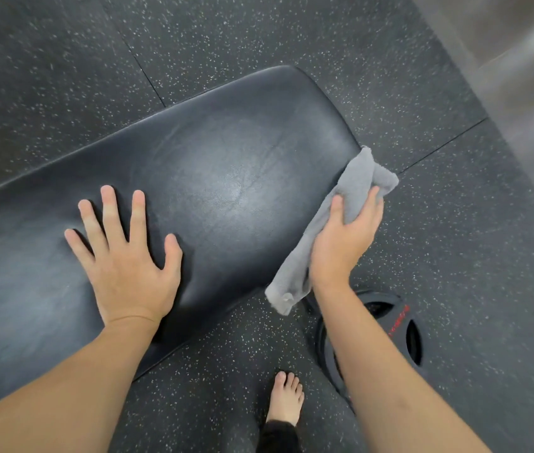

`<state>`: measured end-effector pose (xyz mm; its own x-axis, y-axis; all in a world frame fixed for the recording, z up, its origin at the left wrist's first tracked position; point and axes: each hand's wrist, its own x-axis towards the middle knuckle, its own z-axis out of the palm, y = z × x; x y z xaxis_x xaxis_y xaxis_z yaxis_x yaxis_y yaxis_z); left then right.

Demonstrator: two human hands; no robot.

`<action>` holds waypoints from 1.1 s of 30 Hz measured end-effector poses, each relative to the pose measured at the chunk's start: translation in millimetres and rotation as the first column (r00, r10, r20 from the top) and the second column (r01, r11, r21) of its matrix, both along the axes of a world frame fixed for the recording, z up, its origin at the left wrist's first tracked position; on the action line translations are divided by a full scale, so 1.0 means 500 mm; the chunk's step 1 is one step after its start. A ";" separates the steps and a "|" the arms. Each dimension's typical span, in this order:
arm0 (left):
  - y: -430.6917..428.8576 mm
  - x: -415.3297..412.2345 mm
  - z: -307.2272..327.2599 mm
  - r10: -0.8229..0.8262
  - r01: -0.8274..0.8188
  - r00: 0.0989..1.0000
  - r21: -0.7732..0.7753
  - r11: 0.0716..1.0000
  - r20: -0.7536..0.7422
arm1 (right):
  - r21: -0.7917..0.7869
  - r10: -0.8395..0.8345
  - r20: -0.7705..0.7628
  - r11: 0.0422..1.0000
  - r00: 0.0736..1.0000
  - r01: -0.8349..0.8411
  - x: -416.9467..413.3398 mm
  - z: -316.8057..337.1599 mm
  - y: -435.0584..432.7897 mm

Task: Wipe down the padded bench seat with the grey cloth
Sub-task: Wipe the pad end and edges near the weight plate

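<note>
The black padded bench seat [213,165] runs from the left edge to a rounded end at the upper middle. My left hand [125,253] lies flat on the seat with fingers spread, holding nothing. My right hand [345,237] grips the grey cloth [340,204] at the seat's right end edge. The cloth is bunched; one end sticks up past my fingers and the other hangs down past the seat's near corner.
Speckled black rubber floor tiles [291,37] surround the bench. A black weight plate [399,328] with red lettering lies on the floor under my right forearm. My bare foot [285,397] stands near the bottom middle. A grey wall [520,76] rises at the upper right.
</note>
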<state>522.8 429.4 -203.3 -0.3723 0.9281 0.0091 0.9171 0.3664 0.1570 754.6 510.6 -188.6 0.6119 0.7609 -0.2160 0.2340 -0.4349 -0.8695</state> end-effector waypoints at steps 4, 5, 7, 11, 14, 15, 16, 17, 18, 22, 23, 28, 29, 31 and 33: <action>0.000 0.002 0.002 -0.003 0.002 1.000 -0.010 1.000 -0.019 | -0.064 0.073 0.168 0.996 0.983 -0.063 0.055 -0.019 0.076; 0.000 0.001 0.001 -0.002 0.002 1.000 -0.011 1.000 -0.021 | -0.060 0.070 0.215 0.996 0.974 -0.059 0.052 -0.024 0.080; -0.001 0.003 0.001 0.000 0.000 1.000 -0.013 1.000 -0.019 | -0.043 0.068 0.286 0.997 0.956 -0.058 0.045 -0.030 0.076; 0.003 0.004 0.001 -0.003 0.003 1.000 0.003 1.000 -0.016 | -0.009 0.078 0.331 0.997 0.940 -0.080 0.041 -0.040 0.072; 0.000 0.007 0.000 -0.013 0.013 1.000 0.000 1.000 -0.021 | -0.023 0.160 0.425 0.986 0.891 -0.166 0.031 -0.042 0.059; 0.000 0.007 0.002 -0.006 0.006 1.000 -0.003 1.000 -0.030 | -0.063 0.213 0.473 0.976 0.855 -0.208 0.023 -0.042 0.046; 0.001 0.007 0.005 0.008 -0.008 0.999 0.002 1.000 -0.034 | -0.103 0.269 0.514 0.962 0.814 -0.253 0.013 -0.043 0.027; 0.008 0.008 0.011 0.023 -0.022 0.999 0.035 0.999 -0.030 | -0.125 0.325 0.550 0.943 0.769 -0.310 0.003 -0.045 0.006; 0.027 0.010 0.020 0.026 -0.025 1.000 0.100 0.995 -0.010 | -0.133 0.382 0.578 0.916 0.721 -0.379 -0.006 -0.045 -0.017; 0.175 0.056 0.044 -0.167 0.143 0.984 0.290 0.946 0.060 | -0.195 0.577 0.609 0.774 0.545 -0.602 -0.011 -0.049 -0.087; 0.207 0.073 0.041 -0.213 0.185 0.974 0.269 0.945 0.077 | -0.195 0.589 0.609 0.761 0.532 -0.619 -0.001 -0.046 -0.086; 0.238 0.116 -0.006 -0.193 0.190 0.981 0.092 0.978 0.023 | -0.098 0.437 0.375 0.896 0.817 -0.434 0.074 -0.022 0.020; 0.238 0.114 -0.006 -0.188 0.183 0.982 0.103 0.978 0.032 | -0.083 0.350 0.274 0.936 0.896 -0.341 0.085 -0.018 0.049; 0.240 0.114 0.001 -0.186 0.181 0.982 0.112 0.977 0.042 | -0.129 0.238 0.170 0.968 0.956 -0.217 0.098 -0.002 0.087; 0.243 0.114 0.003 -0.181 0.177 0.983 0.106 0.978 0.027 | -0.190 0.285 0.163 0.949 0.945 -0.253 0.105 0.013 0.106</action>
